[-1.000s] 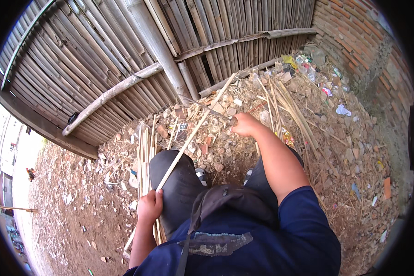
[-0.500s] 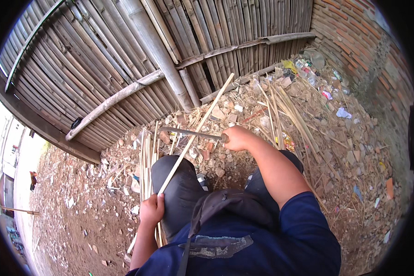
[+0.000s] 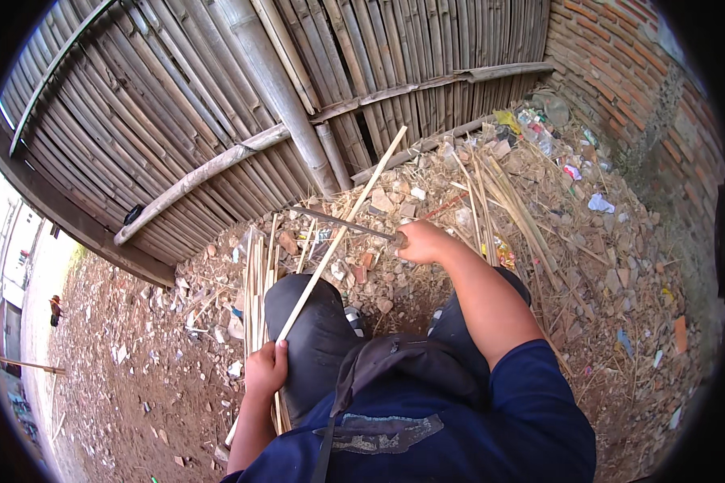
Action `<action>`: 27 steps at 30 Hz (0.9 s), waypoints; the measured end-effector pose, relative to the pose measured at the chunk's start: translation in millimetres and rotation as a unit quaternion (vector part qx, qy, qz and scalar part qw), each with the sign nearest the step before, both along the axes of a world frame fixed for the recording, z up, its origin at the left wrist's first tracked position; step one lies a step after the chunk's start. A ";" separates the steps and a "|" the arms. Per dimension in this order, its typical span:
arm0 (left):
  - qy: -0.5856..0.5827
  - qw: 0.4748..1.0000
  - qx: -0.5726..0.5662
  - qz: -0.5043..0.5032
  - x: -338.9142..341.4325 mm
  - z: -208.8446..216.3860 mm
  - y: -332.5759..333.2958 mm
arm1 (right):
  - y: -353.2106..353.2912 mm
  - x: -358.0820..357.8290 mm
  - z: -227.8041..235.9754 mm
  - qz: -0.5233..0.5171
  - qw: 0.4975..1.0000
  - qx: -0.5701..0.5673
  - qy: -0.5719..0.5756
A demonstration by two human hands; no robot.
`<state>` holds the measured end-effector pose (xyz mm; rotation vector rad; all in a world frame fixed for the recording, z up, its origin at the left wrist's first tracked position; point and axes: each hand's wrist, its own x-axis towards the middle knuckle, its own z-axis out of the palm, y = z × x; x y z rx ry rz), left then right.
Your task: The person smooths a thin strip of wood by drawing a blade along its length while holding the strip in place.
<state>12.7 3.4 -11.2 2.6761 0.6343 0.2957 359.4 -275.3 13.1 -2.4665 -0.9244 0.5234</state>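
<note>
My left hand (image 3: 266, 369) is closed on the lower end of a long pale bamboo strip (image 3: 318, 275), beside my left knee. The strip slants up and away to the right, passing over that knee. In my right hand (image 3: 420, 243) is the handle of a long, narrow-bladed knife (image 3: 322, 216). Its blade points left and crosses the strip around the middle; whether the edge touches it I cannot tell. A bundle of similar bamboo strips (image 3: 256, 270) lies along the outside of my left leg, partly hidden by my hand and knee.
More split bamboo strips (image 3: 517, 209) lie on the stony ground to the right. A bamboo wall (image 3: 177, 121) stands ahead, meeting a brick wall (image 3: 620, 72) at the right. Litter (image 3: 540, 133) gathers near that corner. A chicken (image 3: 55, 310) is far left.
The knife has swung slightly, its tip rising and shifting right along with my right hand. My left hand and the bamboo strip have stayed nearly still.
</note>
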 end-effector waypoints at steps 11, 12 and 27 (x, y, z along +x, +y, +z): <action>-0.005 1.000 -0.018 -0.003 0.3 2.5 -0.1 | -3.3 5.6 -1.4 0.013 1.000 -0.017 -0.003; -0.005 1.000 -0.018 -0.003 0.1 2.0 0.2 | -3.2 4.4 0.5 0.010 1.000 -0.018 -0.004; 0.006 1.000 -0.021 0.002 1.3 1.0 0.9 | -2.6 3.6 -6.4 0.007 1.000 -0.002 0.008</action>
